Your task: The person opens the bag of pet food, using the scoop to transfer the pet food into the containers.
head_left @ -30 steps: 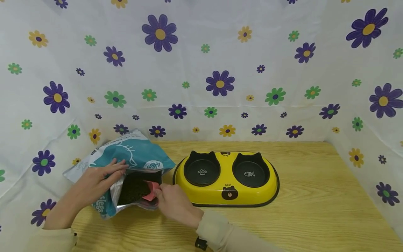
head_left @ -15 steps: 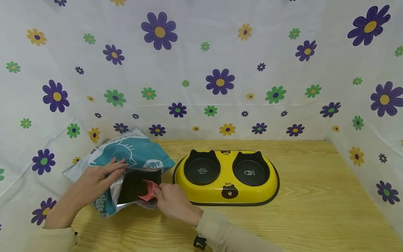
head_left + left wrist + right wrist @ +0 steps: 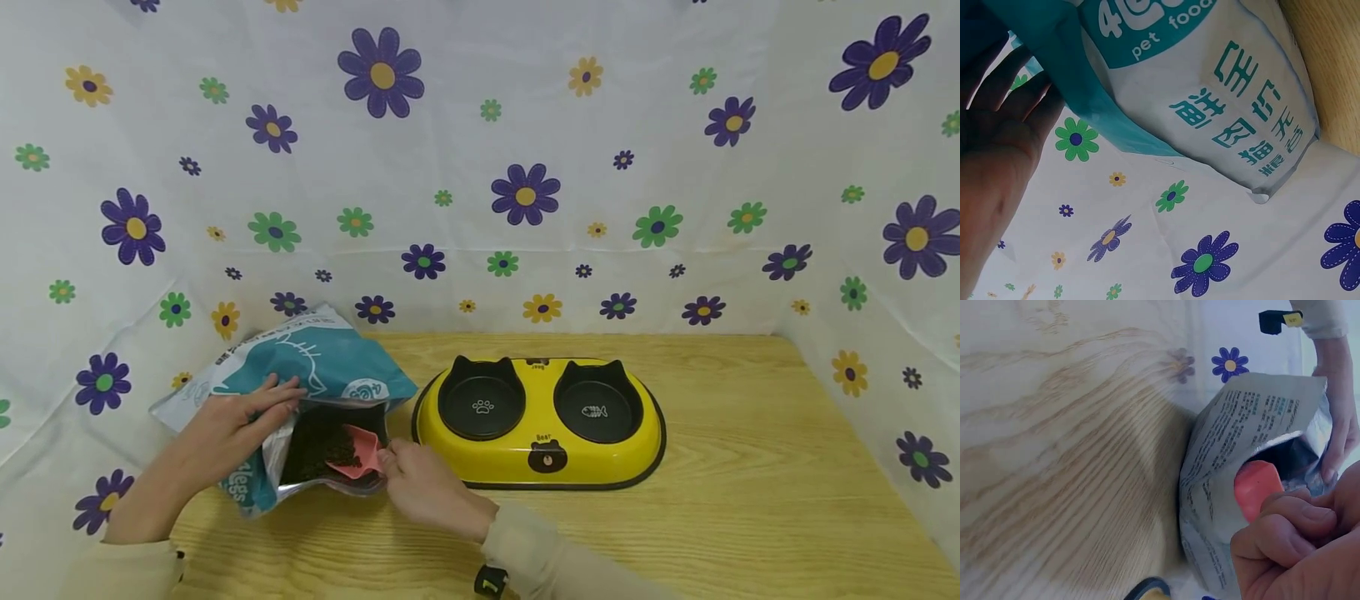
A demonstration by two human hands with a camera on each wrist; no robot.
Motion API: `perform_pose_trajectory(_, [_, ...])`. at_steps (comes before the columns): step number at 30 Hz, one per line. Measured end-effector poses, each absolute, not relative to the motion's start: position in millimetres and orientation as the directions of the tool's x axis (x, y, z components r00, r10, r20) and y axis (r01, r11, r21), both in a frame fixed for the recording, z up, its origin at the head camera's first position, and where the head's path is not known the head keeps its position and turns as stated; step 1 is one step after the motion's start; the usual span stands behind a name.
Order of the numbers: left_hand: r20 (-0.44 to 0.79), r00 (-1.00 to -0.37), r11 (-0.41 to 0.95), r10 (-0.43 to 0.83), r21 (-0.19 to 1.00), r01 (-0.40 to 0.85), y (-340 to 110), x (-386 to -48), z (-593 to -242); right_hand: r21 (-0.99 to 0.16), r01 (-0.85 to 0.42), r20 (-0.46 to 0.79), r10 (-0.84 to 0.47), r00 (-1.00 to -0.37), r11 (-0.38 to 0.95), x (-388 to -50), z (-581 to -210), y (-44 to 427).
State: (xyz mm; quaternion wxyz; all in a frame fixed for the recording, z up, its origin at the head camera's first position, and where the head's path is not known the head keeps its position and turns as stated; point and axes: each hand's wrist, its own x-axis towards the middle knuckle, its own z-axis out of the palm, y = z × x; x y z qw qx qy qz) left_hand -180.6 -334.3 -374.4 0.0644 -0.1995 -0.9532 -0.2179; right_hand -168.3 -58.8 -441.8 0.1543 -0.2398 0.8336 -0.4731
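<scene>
Right hand [image 3: 431, 490] pinches pink scoop [image 3: 367, 452], dark granules [image 3: 311, 446] at its lip, inside teal bag [image 3: 341, 360]; left hand [image 3: 225, 427], fingers extended, rests against bag.

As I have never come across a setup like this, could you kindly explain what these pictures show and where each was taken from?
There is no robot: a person works with two bare hands. A camera worn on the head looks forward and down; one on each wrist watches that hand's work. On the wooden table are an open pet food bag and a yellow stand holding two black bowls. The right hand holds a pink scoop at the bag's mouth, while the left hand touches the bag.
</scene>
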Motion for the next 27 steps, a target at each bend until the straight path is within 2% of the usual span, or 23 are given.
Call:
perform_pose_trajectory(10, [0.167, -0.927, 0.819, 0.336, 0.434, 0.375, -334.4, -179.9, -372.7, -0.938, -0.156, -0.051, -0.568, -0.821, 0.310, -167.4, -443.8, -38.8])
perform_pose_trajectory(19, [0.173, -0.926, 0.829, 0.336, 0.412, 0.378, -334.3, -180.8, -373.2, -0.992, -0.003, -0.078, -0.647, -0.758, 0.123, -164.4, -452.2, -30.9])
perform_pose_trajectory(27, [0.177, -0.925, 0.835, 0.336, 0.398, 0.379, -334.8, -182.4, -374.9, -0.998, 0.029, -0.059, -0.679, -0.732, 0.055, -165.7, -456.2, -24.5])
